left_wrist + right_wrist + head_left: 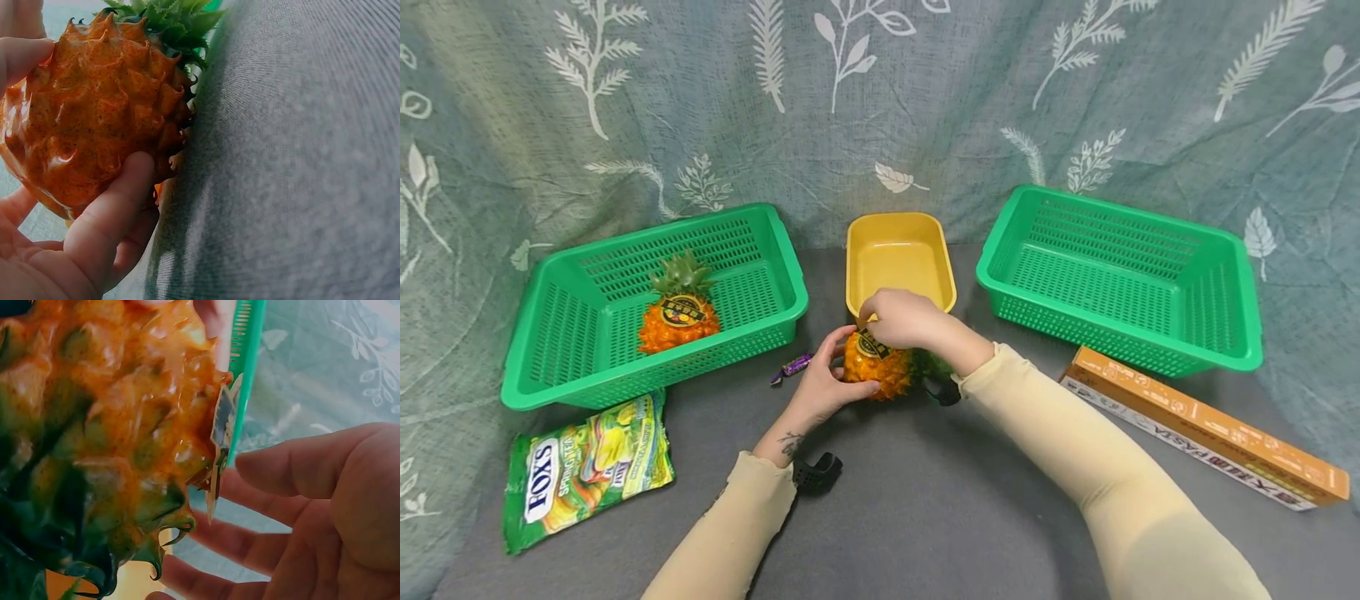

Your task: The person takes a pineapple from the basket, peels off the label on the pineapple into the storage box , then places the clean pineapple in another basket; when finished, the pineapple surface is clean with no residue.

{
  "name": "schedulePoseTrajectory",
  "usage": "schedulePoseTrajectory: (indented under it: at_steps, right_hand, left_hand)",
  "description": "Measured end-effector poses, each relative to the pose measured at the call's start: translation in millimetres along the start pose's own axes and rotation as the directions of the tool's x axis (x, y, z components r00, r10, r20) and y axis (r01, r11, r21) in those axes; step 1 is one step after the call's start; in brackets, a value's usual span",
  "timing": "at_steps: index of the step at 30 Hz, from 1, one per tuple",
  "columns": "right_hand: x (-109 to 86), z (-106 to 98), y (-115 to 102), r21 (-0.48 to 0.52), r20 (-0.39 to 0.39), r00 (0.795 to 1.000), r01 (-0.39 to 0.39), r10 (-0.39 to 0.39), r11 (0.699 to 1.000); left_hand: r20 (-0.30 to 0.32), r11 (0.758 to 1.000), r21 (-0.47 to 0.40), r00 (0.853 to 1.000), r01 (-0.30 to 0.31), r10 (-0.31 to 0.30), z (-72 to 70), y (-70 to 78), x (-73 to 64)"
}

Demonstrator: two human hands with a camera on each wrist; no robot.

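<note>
Hanging round the left, back and right: grey-green cloth, creased, white leaf and sprig prints. Surface is flat dark grey fabric, fine ribbed weave up close in the left wrist view, shaded near my right arm. Far left: Fox's bag, green and yellow, face up, just in front of the left green basket. That basket is perforated, set at a slant near the cloth, second pineapple inside, crown toward the back, black-and-gold label showing. Next, purple wrapped candy on the surface, just beside my left hand. Left grip: grasping the pineapple, thumb on the near side, fingers round the far side. Pineapple is mid-workspace, in front of the yellow tub, tipped over, crown pointing right; can't tell whether its underside touches the surface. My right hand is at its label, thumb tip just beside the label's edge, fingers reaching behind; right wrist view has the label nearly edge-on. Can't tell whether I'm pinching it. Right: another green basket, also perforated, angled by the cloth. Far right: orange pasta box, long and narrow, lying at a slant in front of that basket.
</note>
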State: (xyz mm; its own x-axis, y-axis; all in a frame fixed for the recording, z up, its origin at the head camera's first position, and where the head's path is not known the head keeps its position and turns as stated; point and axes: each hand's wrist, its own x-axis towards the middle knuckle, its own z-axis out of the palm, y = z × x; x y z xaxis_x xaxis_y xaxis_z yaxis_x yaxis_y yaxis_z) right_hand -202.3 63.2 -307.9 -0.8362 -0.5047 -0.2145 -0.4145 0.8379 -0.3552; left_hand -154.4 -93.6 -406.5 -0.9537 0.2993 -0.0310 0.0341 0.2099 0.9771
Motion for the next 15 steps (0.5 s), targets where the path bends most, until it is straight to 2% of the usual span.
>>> schedulePoseTrajectory:
  at_steps: [4, 7, 12, 15]
  right_hand:
    - [3.8, 0.8, -1.5, -0.022, 0.044, 0.999, -0.008, 0.009, 1.0]
    - [4.7, 0.6, -1.4, -0.021, 0.038, 0.999, 0.003, -0.002, 1.0]
    - [2.0, 0.3, 0.7, 0.004, -0.04, 0.998, 0.056, -0.056, 0.998]
    - [-3.7, -0.2, 2.5, 0.011, -0.114, 0.988, 0.11, -0.108, 0.994]
  left_hand:
    - [0.004, 1.0, -0.005, 1.0, -0.008, 0.008, -0.1, -0.2, -0.3]
    - [-0.002, 1.0, 0.001, 1.0, -0.005, 0.005, -0.1, 0.0, -0.1]
    - [-0.003, 1.0, 0.014, 1.0, -0.004, 0.004, -0.5, 0.8, -0.4]
    - [0.0, 1.0, 0.014, 1.0, -0.002, 0.002, -0.4, 0.9, -0.4]
